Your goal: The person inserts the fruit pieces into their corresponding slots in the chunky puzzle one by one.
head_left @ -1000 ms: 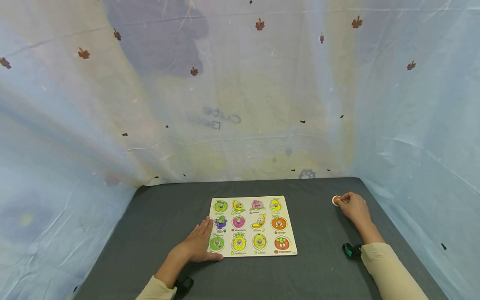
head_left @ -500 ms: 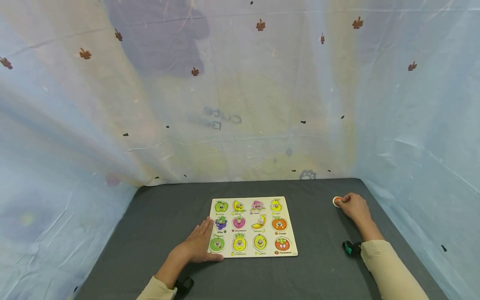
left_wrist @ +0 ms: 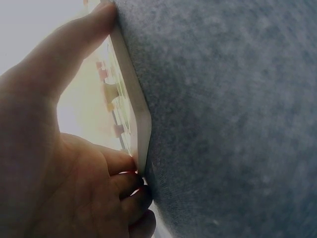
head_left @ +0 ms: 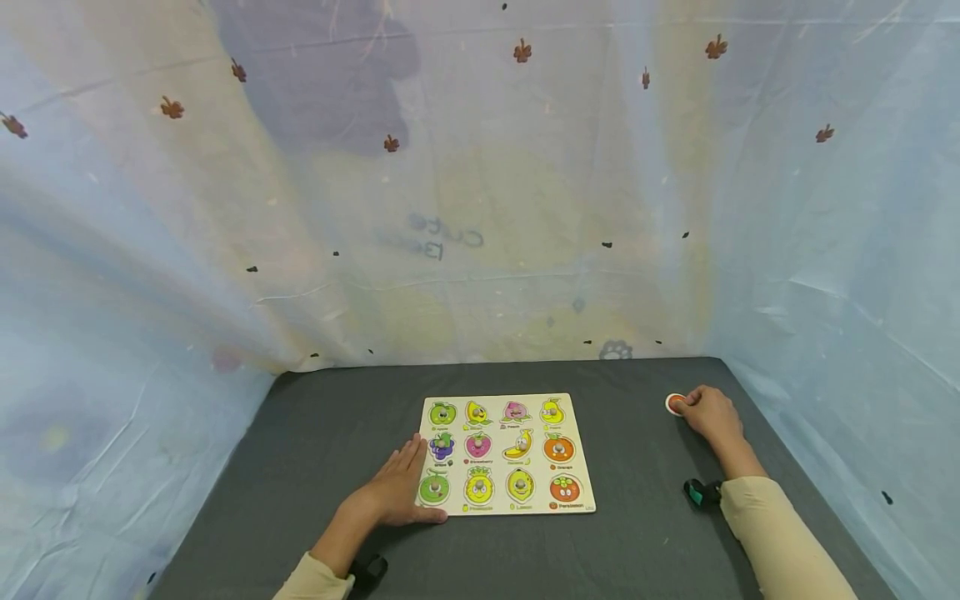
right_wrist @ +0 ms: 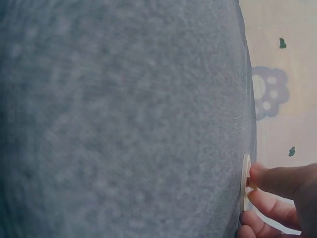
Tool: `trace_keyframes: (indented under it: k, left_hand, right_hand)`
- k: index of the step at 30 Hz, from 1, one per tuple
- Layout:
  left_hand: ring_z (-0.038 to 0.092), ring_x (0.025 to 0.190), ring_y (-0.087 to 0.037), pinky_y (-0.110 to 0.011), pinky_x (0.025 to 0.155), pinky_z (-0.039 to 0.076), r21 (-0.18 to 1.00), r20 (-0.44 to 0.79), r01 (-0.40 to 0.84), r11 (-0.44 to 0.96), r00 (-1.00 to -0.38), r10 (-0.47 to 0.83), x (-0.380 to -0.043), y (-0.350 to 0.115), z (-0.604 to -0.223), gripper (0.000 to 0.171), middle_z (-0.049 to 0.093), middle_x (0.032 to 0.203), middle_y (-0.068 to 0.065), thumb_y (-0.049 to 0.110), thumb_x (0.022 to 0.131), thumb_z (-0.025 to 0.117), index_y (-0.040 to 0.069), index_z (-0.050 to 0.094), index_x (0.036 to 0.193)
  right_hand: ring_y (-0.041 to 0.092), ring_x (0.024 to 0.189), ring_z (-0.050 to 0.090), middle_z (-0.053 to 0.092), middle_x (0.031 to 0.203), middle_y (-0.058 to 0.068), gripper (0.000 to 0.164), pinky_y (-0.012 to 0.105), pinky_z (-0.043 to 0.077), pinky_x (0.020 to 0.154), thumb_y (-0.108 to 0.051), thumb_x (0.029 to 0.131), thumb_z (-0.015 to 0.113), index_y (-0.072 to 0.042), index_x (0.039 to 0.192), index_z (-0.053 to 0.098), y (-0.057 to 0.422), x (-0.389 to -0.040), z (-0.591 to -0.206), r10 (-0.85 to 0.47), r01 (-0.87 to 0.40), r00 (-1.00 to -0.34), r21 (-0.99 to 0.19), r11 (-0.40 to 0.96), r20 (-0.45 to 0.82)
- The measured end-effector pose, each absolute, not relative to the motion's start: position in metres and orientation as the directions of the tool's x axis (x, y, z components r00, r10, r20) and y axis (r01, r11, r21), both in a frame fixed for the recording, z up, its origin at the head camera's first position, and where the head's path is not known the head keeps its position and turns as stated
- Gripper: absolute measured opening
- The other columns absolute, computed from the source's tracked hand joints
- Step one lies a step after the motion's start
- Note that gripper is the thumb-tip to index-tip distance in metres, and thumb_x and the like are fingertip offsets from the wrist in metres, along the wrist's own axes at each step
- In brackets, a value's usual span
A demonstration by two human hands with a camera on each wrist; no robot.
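Note:
A cream fruit puzzle board (head_left: 542, 473) lies on the dark table, with rows of colourful fruit pictures. My left hand (head_left: 393, 493) rests at its near left corner, fingers extended along the left edge and thumb on the front edge. The left wrist view shows the board's pale side (left_wrist: 141, 116) between thumb and fingers, with small knobs standing up from its face. Well to the right, my right hand (head_left: 711, 414) pinches a round red-orange puzzle piece (head_left: 672, 405) with a white rim. In the right wrist view, thumb and fingertip hold this piece (right_wrist: 244, 183) by its knob, close over the cloth.
Dark grey cloth covers the table (head_left: 622, 550). A pale printed curtain (head_left: 480, 183) hangs behind it and along both sides. Black wrist devices (head_left: 702, 496) sit at both wrists, below beige sleeves (head_left: 780, 542).
Almost nothing differs. The whole head view has shifted very slightly; both hands, the board and the pinched puzzle piece keep their places.

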State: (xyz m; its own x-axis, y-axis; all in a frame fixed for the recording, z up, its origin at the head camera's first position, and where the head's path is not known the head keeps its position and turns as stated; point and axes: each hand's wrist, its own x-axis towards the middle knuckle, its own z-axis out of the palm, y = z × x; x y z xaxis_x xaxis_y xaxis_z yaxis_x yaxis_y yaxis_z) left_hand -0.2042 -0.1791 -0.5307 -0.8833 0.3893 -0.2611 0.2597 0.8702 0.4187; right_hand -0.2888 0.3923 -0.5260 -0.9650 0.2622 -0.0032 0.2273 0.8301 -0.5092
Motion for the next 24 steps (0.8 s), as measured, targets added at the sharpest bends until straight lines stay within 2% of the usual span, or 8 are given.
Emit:
trace_keyframes:
  k: [7,16,24]
  left_hand:
    - [0.015,0.164,-0.041,-0.056,0.133,0.016,0.405,-0.262,0.259,0.877,-0.886,0.383,-0.205,-0.179,-0.533,0.132,0.011,0.177,-0.027,0.061,0.082,0.089,-0.008,0.017,0.168]
    - [0.012,0.164,-0.046,-0.06,0.132,0.012,0.464,-0.228,0.29,0.837,-0.874,0.429,-0.207,-0.183,-0.541,0.137,0.009,0.176,-0.03,0.071,0.08,0.085,-0.008,0.015,0.168]
    - [0.014,0.164,-0.042,-0.057,0.133,0.015,0.424,-0.257,0.265,0.866,-0.881,0.396,-0.204,-0.18,-0.531,0.131,0.011,0.176,-0.029,0.061,0.083,0.088,-0.009,0.017,0.168]
  right_hand:
    - [0.032,0.079,0.06,0.065,0.098,0.021,0.034,0.047,0.048,0.063,-0.035,0.102,0.071,-0.002,0.099,0.063,0.392,-0.289,-0.526,0.274,0.255,-0.961,-0.507,0.823,-0.038]
    - [0.029,0.073,0.058,0.064,0.09,0.015,0.035,0.047,0.047,0.063,-0.038,0.101,0.07,-0.005,0.092,0.064,0.389,-0.293,-0.525,0.326,0.322,-0.942,-0.491,0.809,-0.082]
    - [0.032,0.081,0.062,0.068,0.101,0.02,0.036,0.05,0.05,0.065,-0.04,0.102,0.071,-0.004,0.1,0.068,0.382,-0.293,-0.527,0.291,0.285,-0.955,-0.473,0.834,-0.063]
